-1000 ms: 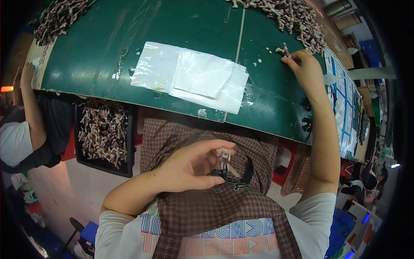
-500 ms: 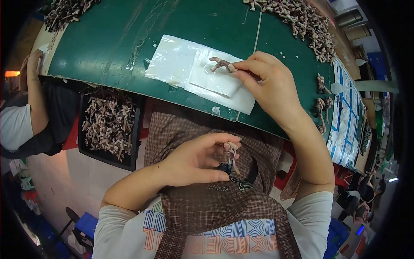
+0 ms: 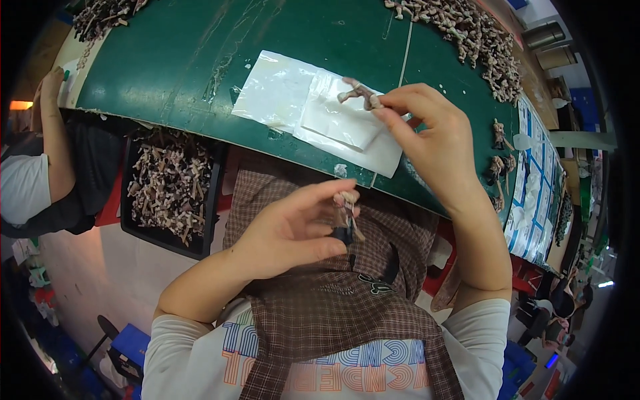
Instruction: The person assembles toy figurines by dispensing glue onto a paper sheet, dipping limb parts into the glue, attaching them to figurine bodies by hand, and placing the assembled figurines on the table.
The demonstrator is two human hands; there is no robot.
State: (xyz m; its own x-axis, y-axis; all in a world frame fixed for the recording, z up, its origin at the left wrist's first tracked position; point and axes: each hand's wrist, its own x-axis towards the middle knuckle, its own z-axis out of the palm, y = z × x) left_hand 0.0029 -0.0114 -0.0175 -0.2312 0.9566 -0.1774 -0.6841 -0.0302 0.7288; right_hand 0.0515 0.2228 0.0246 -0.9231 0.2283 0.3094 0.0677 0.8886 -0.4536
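My left hand (image 3: 287,230) grips a small painted figurine (image 3: 345,217) upright between thumb and fingers, above my lap; its top is pale and its base dark. Over the table, my right hand (image 3: 433,133) pinches a brownish-pink figurine part (image 3: 363,97) by its pale end, its limb-like pieces pointing left. Beneath that part lies a white plastic sheet (image 3: 267,87) with a smaller white pad (image 3: 337,123) on it. The two held pieces are apart from each other.
A black crate (image 3: 207,227) full of small parts stands left of my lap. Heaps of parts (image 3: 467,40) lie at the far right and far left of the green table (image 3: 167,80). Several figurines (image 3: 498,133) stand near its right side. Another person's arm (image 3: 57,140) is at left.
My left hand has risen toward the table edge with the figurine. My right hand has shifted slightly right, and the part in it has turned a little, its far end now pointing more upward.
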